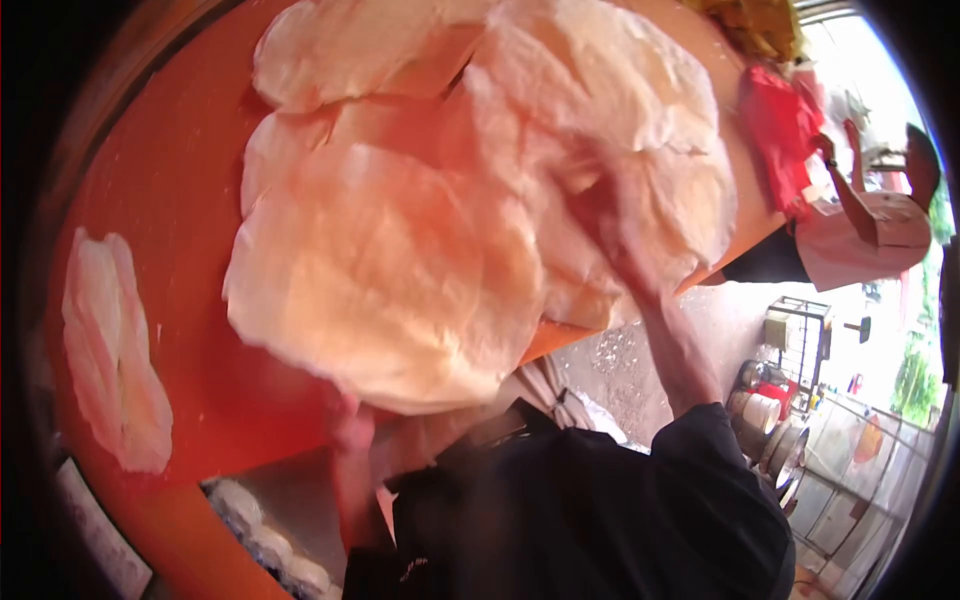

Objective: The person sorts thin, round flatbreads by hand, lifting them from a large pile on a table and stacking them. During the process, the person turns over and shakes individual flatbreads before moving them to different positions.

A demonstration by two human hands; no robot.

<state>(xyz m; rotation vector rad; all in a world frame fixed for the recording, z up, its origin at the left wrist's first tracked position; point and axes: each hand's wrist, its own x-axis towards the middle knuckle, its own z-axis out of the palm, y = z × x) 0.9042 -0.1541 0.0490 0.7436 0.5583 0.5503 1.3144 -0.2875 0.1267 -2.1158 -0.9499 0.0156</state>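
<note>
Thin, pale, round sheets that look like dough overlap on an orange table. The nearest sheet [370,270] lies over others, its lower edge lifted slightly near my left hand [350,425]. That hand is closed at this edge, its fingertips partly hidden by the sheet. My right hand [597,195] is over the right-hand sheets [670,200], blurred by motion, so its fingers cannot be made out. A folded, elongated pale piece [115,350] lies apart at the far left.
The orange table [210,400] extends to the left. At the right, another person [865,240] stands by red cloth or plastic [778,140]. Pots [785,450] and a metal rack [800,335] are beyond the table's edge. Whitish items [265,535] show below the table at lower left.
</note>
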